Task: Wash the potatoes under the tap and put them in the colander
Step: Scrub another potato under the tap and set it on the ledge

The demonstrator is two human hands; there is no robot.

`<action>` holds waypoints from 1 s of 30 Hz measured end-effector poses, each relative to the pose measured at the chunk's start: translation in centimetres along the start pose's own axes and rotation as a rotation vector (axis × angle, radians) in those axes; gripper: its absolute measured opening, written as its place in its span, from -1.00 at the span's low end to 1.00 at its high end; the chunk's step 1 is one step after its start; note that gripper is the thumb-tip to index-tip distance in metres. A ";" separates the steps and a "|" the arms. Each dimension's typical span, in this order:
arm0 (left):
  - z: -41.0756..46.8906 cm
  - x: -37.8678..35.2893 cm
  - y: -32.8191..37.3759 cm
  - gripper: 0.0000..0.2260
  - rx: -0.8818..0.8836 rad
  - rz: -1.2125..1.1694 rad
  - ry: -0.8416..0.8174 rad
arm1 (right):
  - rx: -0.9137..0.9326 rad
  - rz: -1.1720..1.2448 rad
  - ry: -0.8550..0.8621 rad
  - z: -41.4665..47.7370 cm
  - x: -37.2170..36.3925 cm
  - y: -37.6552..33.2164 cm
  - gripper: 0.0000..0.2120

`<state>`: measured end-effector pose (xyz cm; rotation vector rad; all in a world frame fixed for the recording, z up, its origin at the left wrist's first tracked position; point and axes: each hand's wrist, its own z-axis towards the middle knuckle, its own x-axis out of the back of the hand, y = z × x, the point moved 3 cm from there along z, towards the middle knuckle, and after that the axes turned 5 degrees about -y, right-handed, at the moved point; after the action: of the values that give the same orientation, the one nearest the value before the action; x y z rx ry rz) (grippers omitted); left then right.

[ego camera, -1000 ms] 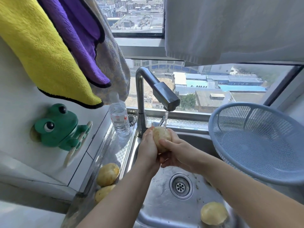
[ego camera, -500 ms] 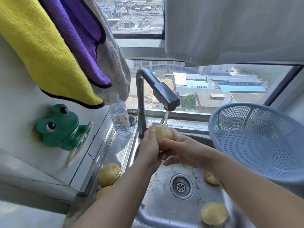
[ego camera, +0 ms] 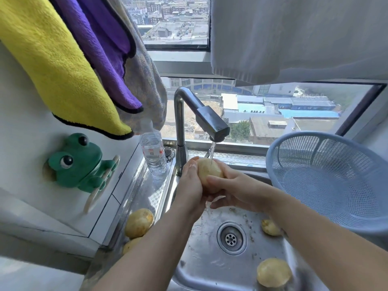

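While a thin stream of water (ego camera: 212, 151) fell from the dark spout of the tap (ego camera: 212, 124), it struck the upper end of the potato (ego camera: 210, 172), which both hands held over the back of the sink (ego camera: 205, 269), just in front of the tap's upright pipe. The potato's long axis stood nearly upright, its lower part leaning a little to the right. Its rounded upper end pointed up at the spout, and its lower end was hidden between the palms. The left hand (ego camera: 190, 190) was cupped against the potato's left side with its fingers curled round it and its back to the camera. The right hand (ego camera: 238, 191) gripped from the right, thumb laid across the potato's front and fingers curled beneath. Right of the sink the blue colander (ego camera: 327, 181) sat tilted, its mouth turned toward the hands. A second potato (ego camera: 270, 227) lay in the basin right of the drain (ego camera: 231, 238), partly behind the right forearm, and a third potato (ego camera: 274, 272) lay at the near right corner. On the steel ledge (ego camera: 147, 192) left of the basin lay a fourth potato (ego camera: 139, 223) and, nearer, a fifth potato (ego camera: 131, 245).
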<state>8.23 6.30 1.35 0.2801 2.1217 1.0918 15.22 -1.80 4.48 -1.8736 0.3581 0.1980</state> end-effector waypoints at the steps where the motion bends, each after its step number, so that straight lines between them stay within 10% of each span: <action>1: 0.0 0.0 0.1 -0.76 0.023 -0.033 -0.009 | -0.008 -0.019 -0.026 -0.2 0.3 -0.1 -0.52; 13: -0.6 -0.3 -1.1 -0.33 0.081 -0.069 -0.125 | 0.081 -0.288 0.293 0.7 0.0 -0.1 -0.64; 19: -1.1 -0.3 -0.8 -0.68 -0.055 -0.011 -0.127 | 0.153 -0.457 0.485 1.5 0.8 0.7 -0.55; 30: -0.9 0.2 0.2 -0.57 0.234 -0.161 -0.115 | 0.110 -0.847 0.142 0.6 1.1 -0.1 -0.17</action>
<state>7.50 5.94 1.75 0.2693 2.1289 0.7187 16.26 -1.39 4.02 -1.7795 -0.3387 -0.5178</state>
